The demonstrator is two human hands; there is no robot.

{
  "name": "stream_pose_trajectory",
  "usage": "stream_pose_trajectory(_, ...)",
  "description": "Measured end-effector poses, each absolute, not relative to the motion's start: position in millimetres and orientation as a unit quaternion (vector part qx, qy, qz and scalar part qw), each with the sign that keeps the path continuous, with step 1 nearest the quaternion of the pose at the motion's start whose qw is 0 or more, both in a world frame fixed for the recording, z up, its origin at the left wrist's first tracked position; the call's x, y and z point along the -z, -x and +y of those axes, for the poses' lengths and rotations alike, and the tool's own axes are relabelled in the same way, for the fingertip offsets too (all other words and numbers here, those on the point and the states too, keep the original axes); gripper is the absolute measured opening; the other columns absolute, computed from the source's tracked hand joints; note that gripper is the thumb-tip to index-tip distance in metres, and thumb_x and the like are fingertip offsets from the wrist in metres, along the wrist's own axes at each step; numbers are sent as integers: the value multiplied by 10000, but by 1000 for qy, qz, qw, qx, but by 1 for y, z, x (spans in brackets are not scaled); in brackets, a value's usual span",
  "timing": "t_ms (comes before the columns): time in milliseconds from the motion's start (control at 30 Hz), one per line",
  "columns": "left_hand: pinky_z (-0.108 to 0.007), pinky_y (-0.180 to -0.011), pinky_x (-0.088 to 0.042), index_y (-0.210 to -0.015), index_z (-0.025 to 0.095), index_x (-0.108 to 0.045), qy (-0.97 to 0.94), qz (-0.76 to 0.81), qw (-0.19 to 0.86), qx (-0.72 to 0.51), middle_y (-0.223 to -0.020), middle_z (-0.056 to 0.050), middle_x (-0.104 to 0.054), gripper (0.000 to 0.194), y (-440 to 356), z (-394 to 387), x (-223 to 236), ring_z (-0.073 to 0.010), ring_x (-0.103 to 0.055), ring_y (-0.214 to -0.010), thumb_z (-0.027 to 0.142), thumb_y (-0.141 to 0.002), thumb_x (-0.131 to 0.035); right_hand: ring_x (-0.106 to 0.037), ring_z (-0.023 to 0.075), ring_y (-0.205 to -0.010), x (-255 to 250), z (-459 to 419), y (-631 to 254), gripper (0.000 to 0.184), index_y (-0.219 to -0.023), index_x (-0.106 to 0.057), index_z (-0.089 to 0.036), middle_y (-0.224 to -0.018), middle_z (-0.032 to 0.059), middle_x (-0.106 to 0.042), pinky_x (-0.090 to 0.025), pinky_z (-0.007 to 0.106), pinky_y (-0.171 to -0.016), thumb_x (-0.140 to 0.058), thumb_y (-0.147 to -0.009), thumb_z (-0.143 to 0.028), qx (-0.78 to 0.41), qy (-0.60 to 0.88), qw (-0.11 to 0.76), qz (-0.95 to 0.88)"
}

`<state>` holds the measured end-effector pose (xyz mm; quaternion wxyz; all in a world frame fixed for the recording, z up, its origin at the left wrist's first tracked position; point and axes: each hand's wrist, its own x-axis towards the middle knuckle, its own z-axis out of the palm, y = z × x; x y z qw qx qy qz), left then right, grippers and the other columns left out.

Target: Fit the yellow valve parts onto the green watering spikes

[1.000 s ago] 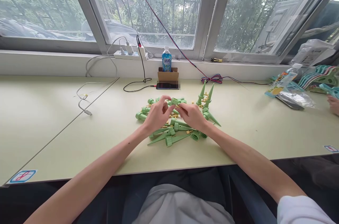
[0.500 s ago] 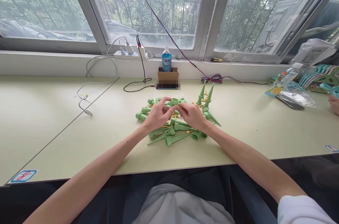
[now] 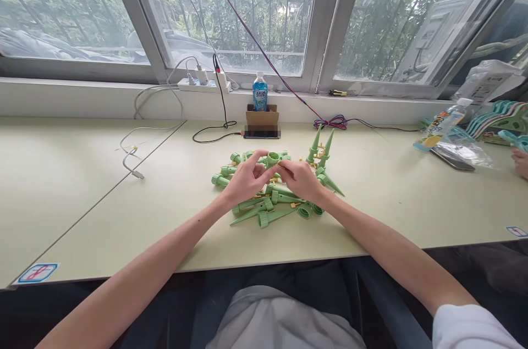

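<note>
On the worktop, has nearest, at lower centre of the frame, a loose green spike, with collar to the left, tapering rightward and slightly up. Just beyond, near the centre, grasps a green socket in the left hand, with open rim upward; cannot tell the run of its long axis (hidden below by fingers). Touches its side with the right hand, fingertips bunched, gripping something too covered to tell. Farther, right of centre, has two upright spikes, tapering upward.
</note>
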<state>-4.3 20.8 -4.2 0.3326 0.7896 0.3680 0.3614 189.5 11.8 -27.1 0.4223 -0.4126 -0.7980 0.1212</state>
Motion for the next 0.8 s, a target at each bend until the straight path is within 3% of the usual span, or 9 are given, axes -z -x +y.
stream_pose_trajectory(800, -224, -490, -460, -1220, 237, -437, -795, 350, 341, -358, -753, 9, -654, 421, 3, 17, 4, -123, -580, -511, 565, -960, -485, -405, 97, -498, 21, 7, -190, 350, -724, -456, -205, -573, -31, -526, -344, 234, -550, -400, -1040, -345, -148, 395, 414, -806)
